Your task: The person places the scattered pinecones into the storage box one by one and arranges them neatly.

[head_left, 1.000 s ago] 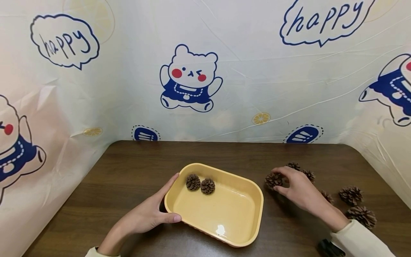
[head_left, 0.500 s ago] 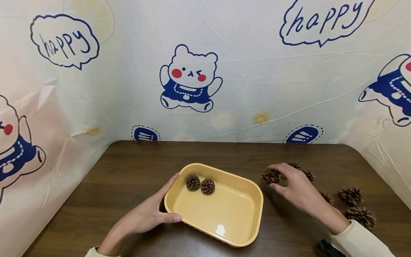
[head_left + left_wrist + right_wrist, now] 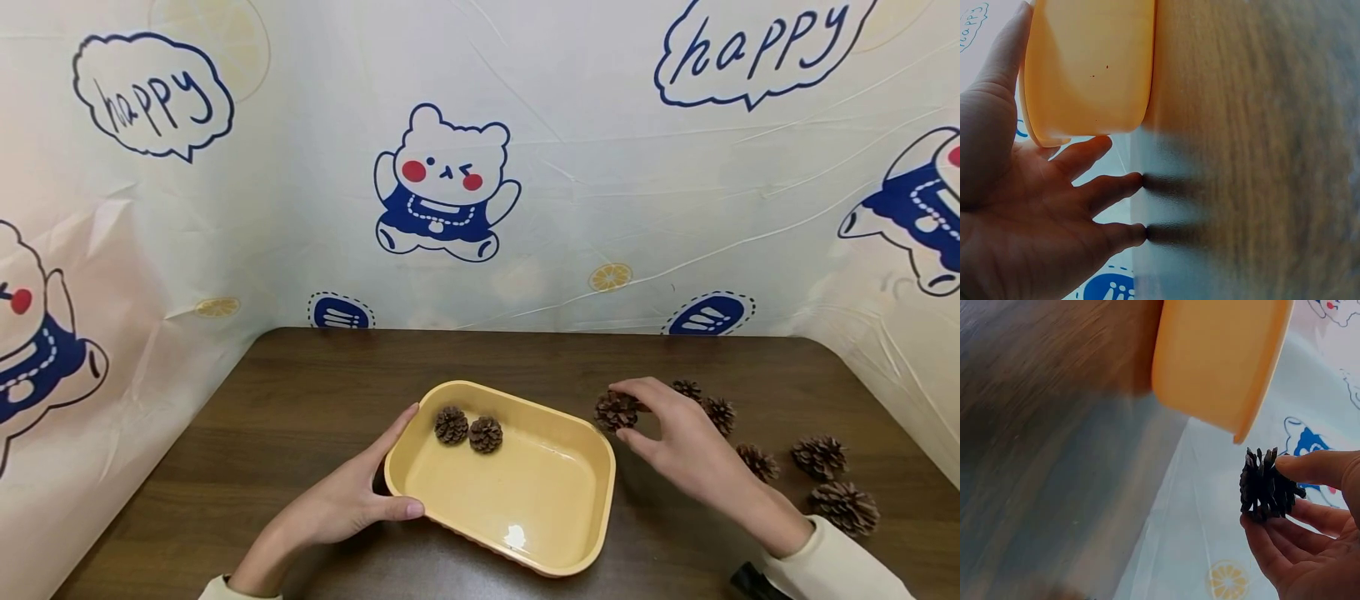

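Observation:
A yellow tray (image 3: 570, 550) lies on the dark wooden table (image 3: 315, 392), with two pine cones (image 3: 451, 424) (image 3: 485, 434) in its far left corner. My left hand (image 3: 352, 496) rests against the tray's left end, thumb on the rim and fingers straight; the left wrist view shows the tray's wall (image 3: 1085, 69) beside the palm (image 3: 1035, 206). My right hand (image 3: 667, 429) pinches a pine cone (image 3: 616, 411) between thumb and fingertips, lifted just right of the tray's far right corner. In the right wrist view that cone (image 3: 1266, 484) hangs near the tray's rim (image 3: 1260, 394).
Several loose pine cones lie on the table to the right: two (image 3: 687, 389) (image 3: 720, 412) behind my right hand, one (image 3: 757, 461) by the wrist, two more (image 3: 819, 455) (image 3: 846, 505) further right. A printed plastic sheet (image 3: 450, 183) walls the table at the back and both sides.
My right hand has lifted the pine cone off the table and carried it left, towards the tray's right corner. The left hand and tray have stayed put.

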`<action>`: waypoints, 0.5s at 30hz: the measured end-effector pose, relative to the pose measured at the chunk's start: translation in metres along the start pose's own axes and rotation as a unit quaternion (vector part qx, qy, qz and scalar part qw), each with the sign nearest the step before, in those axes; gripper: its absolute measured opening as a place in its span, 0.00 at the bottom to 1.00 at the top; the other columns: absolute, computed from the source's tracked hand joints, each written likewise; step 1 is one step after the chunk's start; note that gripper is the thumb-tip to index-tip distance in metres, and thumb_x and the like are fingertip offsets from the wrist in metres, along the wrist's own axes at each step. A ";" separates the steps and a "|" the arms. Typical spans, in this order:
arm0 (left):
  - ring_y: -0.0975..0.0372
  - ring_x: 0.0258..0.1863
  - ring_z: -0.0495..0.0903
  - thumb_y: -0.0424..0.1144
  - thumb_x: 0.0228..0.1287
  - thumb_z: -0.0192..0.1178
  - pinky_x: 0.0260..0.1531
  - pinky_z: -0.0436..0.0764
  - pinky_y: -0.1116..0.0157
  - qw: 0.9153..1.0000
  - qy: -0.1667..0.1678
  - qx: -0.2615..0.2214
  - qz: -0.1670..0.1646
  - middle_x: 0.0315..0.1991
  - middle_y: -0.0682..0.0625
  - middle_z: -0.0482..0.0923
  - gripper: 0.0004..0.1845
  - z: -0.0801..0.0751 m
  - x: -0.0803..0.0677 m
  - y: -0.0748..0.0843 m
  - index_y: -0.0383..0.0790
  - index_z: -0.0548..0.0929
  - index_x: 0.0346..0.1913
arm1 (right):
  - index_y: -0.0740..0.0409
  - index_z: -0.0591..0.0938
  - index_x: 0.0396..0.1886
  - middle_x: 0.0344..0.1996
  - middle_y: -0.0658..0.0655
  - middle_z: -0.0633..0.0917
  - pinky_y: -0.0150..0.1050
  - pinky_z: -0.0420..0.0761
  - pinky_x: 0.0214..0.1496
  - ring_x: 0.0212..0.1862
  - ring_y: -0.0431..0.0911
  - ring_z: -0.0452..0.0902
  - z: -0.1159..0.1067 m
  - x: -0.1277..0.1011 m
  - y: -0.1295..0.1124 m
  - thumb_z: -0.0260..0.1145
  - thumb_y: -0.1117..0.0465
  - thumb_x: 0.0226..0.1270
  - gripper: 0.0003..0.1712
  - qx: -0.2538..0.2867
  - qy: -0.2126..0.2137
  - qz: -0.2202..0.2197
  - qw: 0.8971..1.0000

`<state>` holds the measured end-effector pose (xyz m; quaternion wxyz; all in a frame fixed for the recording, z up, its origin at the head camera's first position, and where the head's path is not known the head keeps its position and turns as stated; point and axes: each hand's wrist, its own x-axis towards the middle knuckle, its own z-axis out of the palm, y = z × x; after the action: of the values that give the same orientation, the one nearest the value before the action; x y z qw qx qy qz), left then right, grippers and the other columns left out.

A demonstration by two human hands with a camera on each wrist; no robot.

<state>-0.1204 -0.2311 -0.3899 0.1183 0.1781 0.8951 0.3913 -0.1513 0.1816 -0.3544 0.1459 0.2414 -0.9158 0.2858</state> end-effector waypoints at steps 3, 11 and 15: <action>0.45 0.80 0.58 0.55 0.61 0.75 0.75 0.64 0.48 1.000 -0.002 -0.002 -0.003 0.86 0.46 0.49 0.61 0.000 0.000 0.000 0.64 0.41 0.86 | 0.62 0.83 0.61 0.56 0.60 0.87 0.56 0.85 0.55 0.57 0.57 0.85 0.001 0.000 -0.006 0.78 0.72 0.58 0.29 0.007 -0.002 -0.006 1.000; 0.45 0.81 0.56 0.55 0.62 0.75 0.76 0.63 0.52 1.000 -0.002 -0.007 -0.004 0.86 0.46 0.49 0.61 0.000 0.000 0.000 0.62 0.41 0.86 | 0.63 0.83 0.60 0.55 0.59 0.87 0.54 0.85 0.56 0.57 0.56 0.85 0.009 0.004 -0.019 0.78 0.75 0.56 0.30 0.014 0.005 -0.043 0.999; 0.46 0.80 0.57 0.55 0.62 0.75 0.75 0.64 0.55 1.000 -0.002 -0.006 -0.005 0.86 0.46 0.50 0.61 0.000 0.000 0.001 0.63 0.42 0.86 | 0.62 0.83 0.60 0.55 0.58 0.87 0.53 0.86 0.57 0.57 0.55 0.85 0.012 0.006 -0.024 0.78 0.75 0.56 0.30 0.019 0.007 -0.058 0.998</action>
<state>-0.1206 -0.2310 -0.3892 0.1233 0.1735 0.8933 0.3959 -0.1451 0.1546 -0.3505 0.1637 0.2945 -0.8940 0.2954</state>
